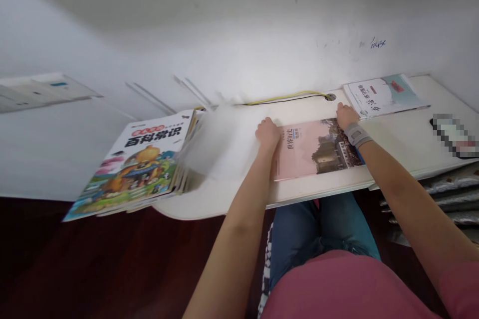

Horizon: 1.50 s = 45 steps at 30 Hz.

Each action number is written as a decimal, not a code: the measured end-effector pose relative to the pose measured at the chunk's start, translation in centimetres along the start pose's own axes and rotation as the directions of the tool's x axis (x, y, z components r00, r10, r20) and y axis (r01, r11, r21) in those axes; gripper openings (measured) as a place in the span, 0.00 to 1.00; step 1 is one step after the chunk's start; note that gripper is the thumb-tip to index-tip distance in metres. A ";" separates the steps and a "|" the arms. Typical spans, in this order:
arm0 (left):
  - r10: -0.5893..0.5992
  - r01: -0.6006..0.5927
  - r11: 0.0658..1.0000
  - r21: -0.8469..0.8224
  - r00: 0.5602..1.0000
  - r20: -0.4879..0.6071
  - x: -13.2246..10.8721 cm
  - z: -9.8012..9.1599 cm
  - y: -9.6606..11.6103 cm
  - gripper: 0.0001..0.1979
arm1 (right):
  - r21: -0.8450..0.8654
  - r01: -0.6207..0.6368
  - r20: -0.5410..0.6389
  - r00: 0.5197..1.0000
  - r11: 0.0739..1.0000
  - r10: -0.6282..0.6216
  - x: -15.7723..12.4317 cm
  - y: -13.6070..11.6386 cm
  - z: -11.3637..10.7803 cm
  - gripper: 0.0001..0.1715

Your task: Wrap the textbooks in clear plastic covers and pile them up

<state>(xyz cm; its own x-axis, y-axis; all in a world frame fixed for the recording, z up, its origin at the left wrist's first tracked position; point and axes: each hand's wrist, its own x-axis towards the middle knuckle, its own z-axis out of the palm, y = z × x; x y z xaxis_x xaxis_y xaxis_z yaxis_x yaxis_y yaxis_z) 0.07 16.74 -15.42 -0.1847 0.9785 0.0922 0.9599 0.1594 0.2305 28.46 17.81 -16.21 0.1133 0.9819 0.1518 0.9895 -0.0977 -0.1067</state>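
A pink book (314, 149) with a building photo on its cover lies flat on the white desk (404, 139) in front of me. My left hand (268, 133) grips its far left corner with curled fingers. My right hand (346, 114), with a grey band on the wrist, holds the far right corner, fingers closed over the edge. Left of the book, a blurred page or sheet (220, 144) is in motion beside a stack of colourful children's books (142, 164).
The stack of books overhangs the desk's left edge. A white and teal booklet (385, 94) lies at the back right. A yellow cable (284, 97) runs along the wall into a desk hole. A pixelated object (454, 134) sits at the far right. My knees are under the desk.
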 end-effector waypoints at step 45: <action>0.375 -0.377 0.926 -0.023 0.911 0.172 -6.6 2.2 7.0 0.31 | 0.242 0.452 0.047 0.878 0.859 -0.476 -5.9 -8.5 -0.2 0.32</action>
<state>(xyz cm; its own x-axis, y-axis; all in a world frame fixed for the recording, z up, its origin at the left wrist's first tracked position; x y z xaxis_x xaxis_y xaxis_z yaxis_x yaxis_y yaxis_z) 8.44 11.71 -16.52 0.2283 0.9736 0.0035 0.9537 -0.2243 0.2006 19.40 12.80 -16.01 -0.3755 0.9165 0.1376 0.8791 0.3992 -0.2603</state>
